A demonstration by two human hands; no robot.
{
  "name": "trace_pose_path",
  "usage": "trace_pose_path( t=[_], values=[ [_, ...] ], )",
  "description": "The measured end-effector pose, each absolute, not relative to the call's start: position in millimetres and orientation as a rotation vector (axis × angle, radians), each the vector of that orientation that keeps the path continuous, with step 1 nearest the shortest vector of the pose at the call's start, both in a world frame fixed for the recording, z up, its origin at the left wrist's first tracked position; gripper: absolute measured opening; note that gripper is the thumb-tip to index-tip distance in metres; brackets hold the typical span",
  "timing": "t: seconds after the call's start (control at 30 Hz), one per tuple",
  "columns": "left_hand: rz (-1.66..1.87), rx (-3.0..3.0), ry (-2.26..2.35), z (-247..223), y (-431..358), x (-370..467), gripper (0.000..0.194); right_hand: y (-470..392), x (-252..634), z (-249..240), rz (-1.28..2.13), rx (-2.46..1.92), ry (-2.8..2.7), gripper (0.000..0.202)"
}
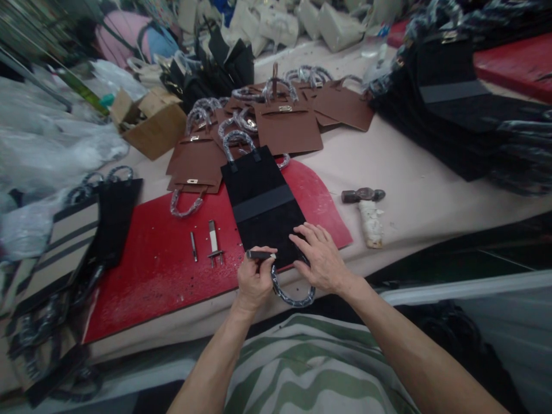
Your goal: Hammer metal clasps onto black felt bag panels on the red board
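A: Where is the black bag panel (261,181)?

B: On the red board (164,270), near the tabletop's (345,146) front edge. The left hand's (252,286) fingers are closed around a dark tool (256,255); the right hand's (323,261), spread and gripping nothing visible, rest on the panel.

A: The stage?

B: Apparently partial: far handle (237,134) and near handle (297,302) present; whether fastening remains cannot be told.
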State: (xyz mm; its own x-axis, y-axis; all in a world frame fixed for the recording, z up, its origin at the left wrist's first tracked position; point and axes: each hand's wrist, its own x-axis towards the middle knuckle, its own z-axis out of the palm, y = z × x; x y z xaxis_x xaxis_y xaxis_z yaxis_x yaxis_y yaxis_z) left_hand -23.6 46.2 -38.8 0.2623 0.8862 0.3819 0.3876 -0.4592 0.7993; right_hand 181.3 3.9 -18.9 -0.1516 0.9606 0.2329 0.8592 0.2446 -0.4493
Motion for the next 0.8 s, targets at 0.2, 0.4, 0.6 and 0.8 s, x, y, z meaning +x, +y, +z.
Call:
trace_pose_path(
  t=[0.2, 0.4, 0.6, 0.8],
  values=[
    [1.209, 1.969, 1.206, -37.7, 45.5, -21.3, 0.013, 4.2, 181.9, -19.6, 0.291, -1.659, -2.068, 0.058],
    [1.192, 2.030, 1.222, -33.4, 44.6, -20.7, 0.014, 5.4, 181.6, -20.8, 0.298, -1.654, -2.066, 0.059],
    [1.208, 2.019, 1.208, -32.3, 45.1, -19.8, 0.011, 5.5, 182.0, -21.4, 0.307, -1.673, -2.085, 0.059],
    [1.217, 1.920, 1.189, -34.2, 45.6, -22.2, 0.010, 5.8, 181.9, -22.2, 0.286, -1.664, -2.090, 0.058]
  ],
)
